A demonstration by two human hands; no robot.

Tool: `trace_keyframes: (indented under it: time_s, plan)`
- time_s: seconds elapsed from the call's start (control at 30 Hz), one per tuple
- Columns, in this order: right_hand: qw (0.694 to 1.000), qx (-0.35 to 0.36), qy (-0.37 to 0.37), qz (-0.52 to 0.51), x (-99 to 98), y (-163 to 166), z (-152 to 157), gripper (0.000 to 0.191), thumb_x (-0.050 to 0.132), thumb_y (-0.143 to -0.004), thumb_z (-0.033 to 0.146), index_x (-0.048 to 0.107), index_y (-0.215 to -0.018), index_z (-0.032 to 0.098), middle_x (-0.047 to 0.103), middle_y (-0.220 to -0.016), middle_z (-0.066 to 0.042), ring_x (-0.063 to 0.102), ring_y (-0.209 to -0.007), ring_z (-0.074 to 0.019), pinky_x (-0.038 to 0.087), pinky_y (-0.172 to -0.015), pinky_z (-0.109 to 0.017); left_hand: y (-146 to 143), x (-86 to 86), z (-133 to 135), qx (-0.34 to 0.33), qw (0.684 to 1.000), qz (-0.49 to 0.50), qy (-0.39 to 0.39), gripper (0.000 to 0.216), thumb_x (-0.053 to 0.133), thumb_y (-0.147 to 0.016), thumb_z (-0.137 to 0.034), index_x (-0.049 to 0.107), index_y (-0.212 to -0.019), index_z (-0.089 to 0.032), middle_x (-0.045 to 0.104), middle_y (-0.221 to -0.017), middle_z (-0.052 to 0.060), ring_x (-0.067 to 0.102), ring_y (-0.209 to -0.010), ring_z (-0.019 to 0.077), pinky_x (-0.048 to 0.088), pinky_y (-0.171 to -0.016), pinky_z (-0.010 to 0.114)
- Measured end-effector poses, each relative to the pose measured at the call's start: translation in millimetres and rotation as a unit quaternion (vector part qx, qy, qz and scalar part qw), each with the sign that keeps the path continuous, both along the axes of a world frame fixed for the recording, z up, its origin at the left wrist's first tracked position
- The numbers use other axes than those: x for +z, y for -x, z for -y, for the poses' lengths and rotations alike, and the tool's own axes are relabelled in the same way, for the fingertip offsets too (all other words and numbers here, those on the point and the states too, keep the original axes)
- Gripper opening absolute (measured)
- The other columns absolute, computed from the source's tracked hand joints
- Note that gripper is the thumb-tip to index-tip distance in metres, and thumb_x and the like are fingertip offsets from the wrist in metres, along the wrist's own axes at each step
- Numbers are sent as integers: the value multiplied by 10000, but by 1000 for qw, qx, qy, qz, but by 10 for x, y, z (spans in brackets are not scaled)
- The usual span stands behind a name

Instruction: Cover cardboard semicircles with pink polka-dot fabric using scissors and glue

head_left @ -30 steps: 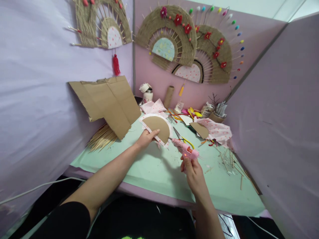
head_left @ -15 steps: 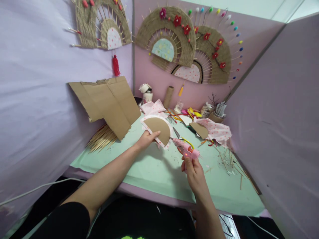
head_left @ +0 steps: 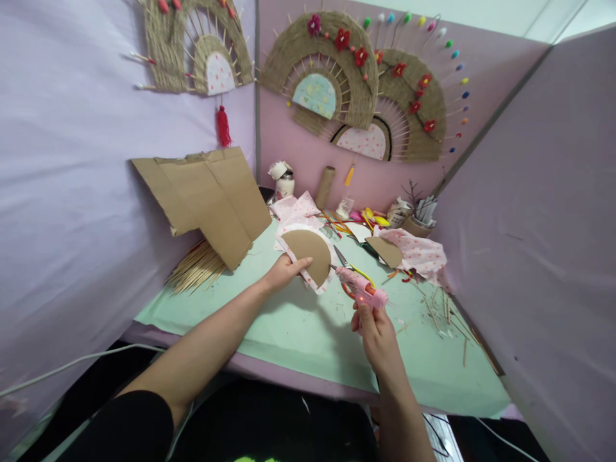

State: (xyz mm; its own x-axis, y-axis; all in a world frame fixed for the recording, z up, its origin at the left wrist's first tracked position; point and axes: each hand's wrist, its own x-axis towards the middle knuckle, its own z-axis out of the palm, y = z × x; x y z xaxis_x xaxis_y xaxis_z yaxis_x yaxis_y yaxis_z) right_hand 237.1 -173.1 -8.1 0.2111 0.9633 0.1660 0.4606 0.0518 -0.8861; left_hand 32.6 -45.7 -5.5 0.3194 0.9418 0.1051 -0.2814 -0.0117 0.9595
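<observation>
My left hand (head_left: 287,271) grips a cardboard half-circle (head_left: 312,251) by its straight edge, the thumb lying on top. White fabric with pink dots (head_left: 308,280) lies under the cardboard and is folded over that straight edge. In my right hand (head_left: 375,327) is a pink glue gun (head_left: 362,287) with a small orange light lit. Its nozzle points left and is at the curved edge of the cardboard; I cannot tell whether it touches. Scissors (head_left: 341,256) with yellow and orange handles lie behind the glue gun, partly hidden.
Another cardboard half-circle (head_left: 385,251) rests by crumpled dotted fabric (head_left: 423,253) on the right. A folded cardboard sheet (head_left: 212,199) leans over bamboo sticks (head_left: 199,266) on the left. Loose sticks (head_left: 447,308) are scattered at right. A twine roll (head_left: 326,186) stands at the back.
The half-circle with its fabric has shifted slightly right and down and turned a little in my left hand. The glue gun has moved slightly right, its nozzle still at the curved edge.
</observation>
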Motion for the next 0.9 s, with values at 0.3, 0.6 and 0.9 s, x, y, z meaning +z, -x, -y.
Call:
trace_keyframes:
  time_s: [0.3,0.6,0.9]
  plan:
    - [1000,-3,7,4,-10,-11,-2,483,358,-879,574,548,-628,208,537,-596,-27,488,-597,-173,379,-578,-307,-2,79,38,2,998,-32,-61,429,709,-683,-391,671,-1031,-144,696,-1033,106,620,-1005,276,466,-919,403]
    - [1000,-10,12,21,-9,-28,-12,508,346,-876,586,508,-569,214,529,-586,-32,487,-589,-177,371,-588,-318,-1,93,54,-5,992,-79,-103,387,677,-714,-386,676,-1020,-149,703,-1002,97,614,-1004,275,475,-900,389]
    - [993,-85,-40,70,96,-144,-40,477,346,-867,569,514,-614,200,514,-653,-34,477,-595,-167,391,-585,-305,2,76,60,-50,996,-59,-36,422,712,-673,-354,642,-1025,-132,694,-1020,98,623,-980,261,496,-875,391]
